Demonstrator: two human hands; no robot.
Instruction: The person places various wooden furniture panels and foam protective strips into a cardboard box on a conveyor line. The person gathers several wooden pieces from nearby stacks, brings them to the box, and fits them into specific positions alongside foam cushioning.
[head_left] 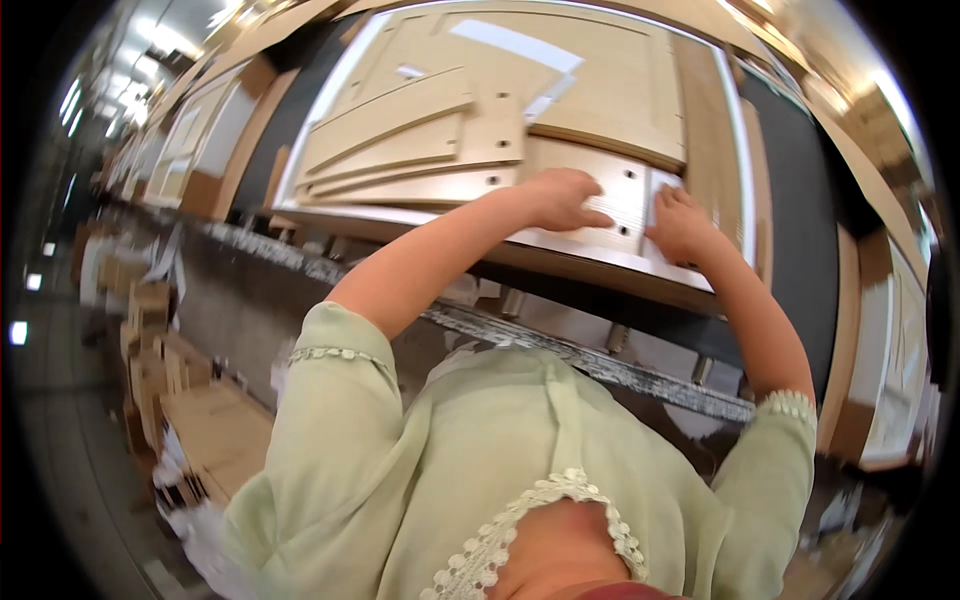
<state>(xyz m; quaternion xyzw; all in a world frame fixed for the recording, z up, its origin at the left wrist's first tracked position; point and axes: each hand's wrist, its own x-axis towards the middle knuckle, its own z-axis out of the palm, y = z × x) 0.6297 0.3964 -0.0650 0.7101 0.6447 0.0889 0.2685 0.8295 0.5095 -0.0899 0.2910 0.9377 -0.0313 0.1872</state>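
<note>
Both hands are up on the stack. The left hand (pixel 560 198) lies palm down, fingers spread flat on the top pale wooden panel (pixel 610 205), and the right hand (pixel 683 225) sits just beside it at the panel's right end, fingers curled over the surface near a white strip. Neither grip is closed around anything: the left is flat and apart, pressing rather than holding; the right looks loosely bent on the board, though whether its fingertips hook an edge I cannot tell.

The panel lies on a heap of similar flat-pack boards (pixel 400 140), some with drilled holes, all resting on a large tray-like counter (pixel 740 150) above a roller conveyor rail (pixel 600 365). Cardboard pieces (pixel 215 430) lie on the floor to the left.

Handling, as a judgement: this board looks stiff and thin, with a smooth laminated face, so it should slide readily over the ones beneath and could slip under a flat palm. It is probably moderate in weight but long, so awkward from one end. Corners and edges look like the parts that would chip. The best hold seems to be on the long edges, one hand toward each end, thumbs on top and fingers underneath, clear of the drilled holes.
</note>
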